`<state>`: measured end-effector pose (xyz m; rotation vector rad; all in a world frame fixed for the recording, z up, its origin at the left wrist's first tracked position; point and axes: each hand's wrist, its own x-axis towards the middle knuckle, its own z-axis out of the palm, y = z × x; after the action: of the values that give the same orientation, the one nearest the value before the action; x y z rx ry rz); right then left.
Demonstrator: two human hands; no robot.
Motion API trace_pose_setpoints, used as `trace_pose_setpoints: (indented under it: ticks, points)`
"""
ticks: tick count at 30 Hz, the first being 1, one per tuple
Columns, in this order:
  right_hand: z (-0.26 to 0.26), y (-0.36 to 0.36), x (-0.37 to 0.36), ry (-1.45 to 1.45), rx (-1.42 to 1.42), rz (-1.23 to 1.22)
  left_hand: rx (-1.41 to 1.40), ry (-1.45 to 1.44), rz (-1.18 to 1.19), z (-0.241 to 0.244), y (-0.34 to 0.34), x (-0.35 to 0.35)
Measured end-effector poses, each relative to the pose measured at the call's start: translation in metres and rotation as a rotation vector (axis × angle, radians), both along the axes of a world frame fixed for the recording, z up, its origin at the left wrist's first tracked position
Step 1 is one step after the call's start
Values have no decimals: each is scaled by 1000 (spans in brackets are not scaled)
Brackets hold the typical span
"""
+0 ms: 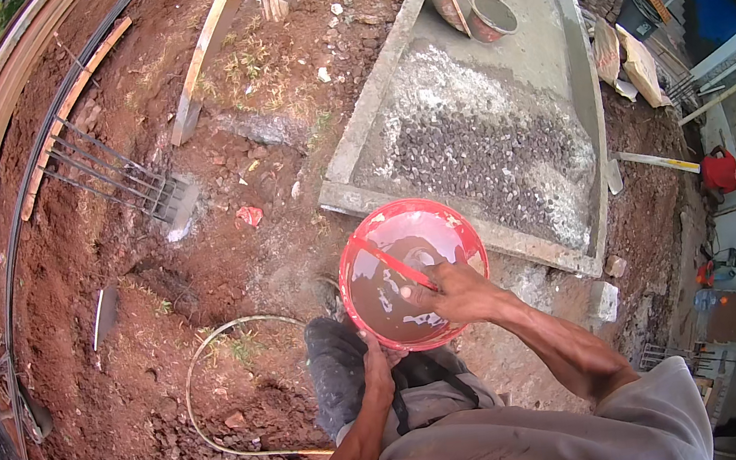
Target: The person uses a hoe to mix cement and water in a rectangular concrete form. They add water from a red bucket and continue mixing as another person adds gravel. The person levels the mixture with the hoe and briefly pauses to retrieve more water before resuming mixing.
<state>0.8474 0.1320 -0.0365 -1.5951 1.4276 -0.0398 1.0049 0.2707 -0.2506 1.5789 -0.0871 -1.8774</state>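
A red plastic bucket (358,304) of brownish water hangs before my legs, its red handle strap crossing over the opening. My right hand (454,292) grips that handle strap above the water. At the near left side of the bucket, my left hand (379,354) holds the rim and wall, with part of its fingers hidden beneath. Beyond the bucket lies a shallow concrete mixing trough (370,199), in which dark gravel (486,153) is spread with pale cement powder or sand around it. Several mortar-stained buckets (493,15) stand at the trough's far end.
A hose (193,402) loops over the red soil at left. Steel rebar (106,170) sticks out of a concrete stub, beside a timber board (205,68). Right of the trough are a long-handled tool (657,160), paper sacks (638,68) and a concrete block (604,301).
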Motion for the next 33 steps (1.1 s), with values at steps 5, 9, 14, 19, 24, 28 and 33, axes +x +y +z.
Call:
trace_pose_setpoints:
  ticks: [5, 9, 14, 19, 24, 28, 33]
  points:
    - [1, -68, 0, 212, 150, -18, 58, 160, -143, -16, -60, -13]
    - [-18, -103, -20, 277, 179, -50, 34, 241, -227, 8, -117, -11]
    - [-25, -165, -24, 316, 395, -63, 105, 309, -287, 19, -165, -11]
    - [-41, -202, -21, 235, 215, -126, 225, 285, -288, 24, -195, -7]
    - [-59, -206, -20, 189, 195, -139, 315, 277, -259, 18, -203, -5]
    - [-60, -212, -21, 164, 227, -175, 384, 289, -229, 10, -197, -8]
    - [-71, -221, -31, 211, 248, -173, 367, 331, -265, 6, -211, -9]
